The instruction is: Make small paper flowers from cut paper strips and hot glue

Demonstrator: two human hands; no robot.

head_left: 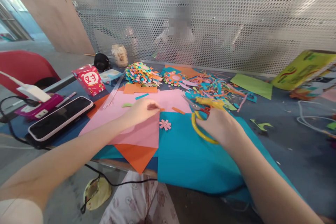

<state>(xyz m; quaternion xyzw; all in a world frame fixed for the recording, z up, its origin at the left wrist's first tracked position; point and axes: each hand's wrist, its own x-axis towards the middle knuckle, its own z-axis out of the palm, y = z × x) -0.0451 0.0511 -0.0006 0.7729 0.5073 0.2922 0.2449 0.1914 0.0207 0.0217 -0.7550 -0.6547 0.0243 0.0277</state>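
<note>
And here was the tight spot: the left hand (147,108) hung over the pink sheet (141,134), fingers narrow at an orange bit (162,109), though whether they gripped it I couldn't tell. Across from it, the right hand (220,122) had its fingers wrapped round the scissors (200,133), handles spread, blades aimed back towards the left! Just below the orange bit, on the blue sheet (194,162), lay the flower (165,125). The danger? Those blades: a careless swing could have nicked a fingertip or the paper beneath. The flower looked light and loose, so a dragging wrist might have swept it away. And the blue sheet jutted past the near edge of the desk (278,122), where a bumped knee could have shifted everything on it. Beyond, the scraps (217,85) crowded close; anything small dropped there might have vanished among matching colours.
</note>
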